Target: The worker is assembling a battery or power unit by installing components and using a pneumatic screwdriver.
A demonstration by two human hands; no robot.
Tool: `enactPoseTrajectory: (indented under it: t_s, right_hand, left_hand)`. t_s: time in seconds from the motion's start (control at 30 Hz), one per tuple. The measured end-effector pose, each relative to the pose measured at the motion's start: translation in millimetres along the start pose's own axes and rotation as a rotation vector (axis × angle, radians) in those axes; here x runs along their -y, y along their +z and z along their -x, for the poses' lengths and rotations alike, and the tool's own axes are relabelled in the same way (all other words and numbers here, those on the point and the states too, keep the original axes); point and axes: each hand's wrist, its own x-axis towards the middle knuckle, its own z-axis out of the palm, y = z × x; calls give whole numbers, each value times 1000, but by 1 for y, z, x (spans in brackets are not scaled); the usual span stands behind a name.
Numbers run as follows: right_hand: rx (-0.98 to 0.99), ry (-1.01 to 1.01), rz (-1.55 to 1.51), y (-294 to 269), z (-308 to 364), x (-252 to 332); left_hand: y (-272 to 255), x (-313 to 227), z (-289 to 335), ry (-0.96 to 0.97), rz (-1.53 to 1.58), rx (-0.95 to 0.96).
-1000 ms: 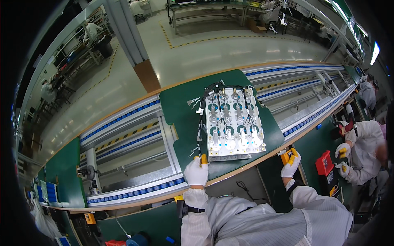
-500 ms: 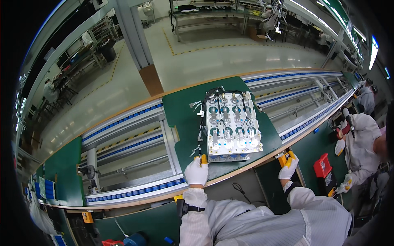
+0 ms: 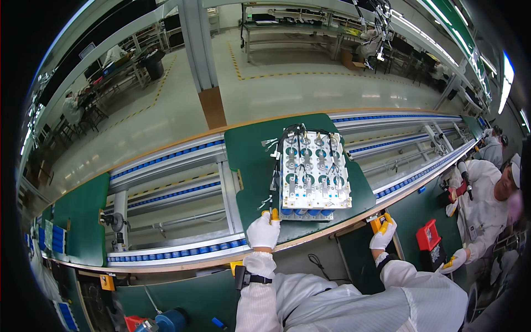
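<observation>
In the head view, the gloved left hand (image 3: 263,229) is held at the near edge of the green pallet board (image 3: 359,191), its yellow fingertips at the lower end of a black cable harness (image 3: 275,171); whether the cable is pinched cannot be told. Just ahead and to the right of that hand, the cylinder module (image 3: 312,177) is seated on the board. Well to the right, the gloved right hand (image 3: 383,237) is set at a yellow box (image 3: 378,223) below the conveyor's edge; whether it is gripped cannot be told. Compared with a second ago, both hands and the module are kept in place, while more of the blue cylinders (image 3: 312,212) is shown beneath the module. Beyond the right hand, a co-worker's gloved hand (image 3: 455,260), earlier beside the red bin (image 3: 427,235), has been brought to the black bin (image 3: 434,257).
</observation>
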Motion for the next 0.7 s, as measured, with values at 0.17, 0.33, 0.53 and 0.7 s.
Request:
enactPoseTrajectory:
  t_s: [0.17,0.33,0.53,0.7]
  right_hand:
    - [-23,-8,-12,1,0,-2]
    - [-17,-42,30,0,-1,-1]
    - [-15,-56,39,2,0,3]
    - [-1,-2,-37,2,1,4]
  left_hand:
    - [1,1,0,5,-11,-2]
    - [0,0,1,11,15,-8]
    - [1,1,2,31,34,-30]
    - [2,3,2,24,32,-26]
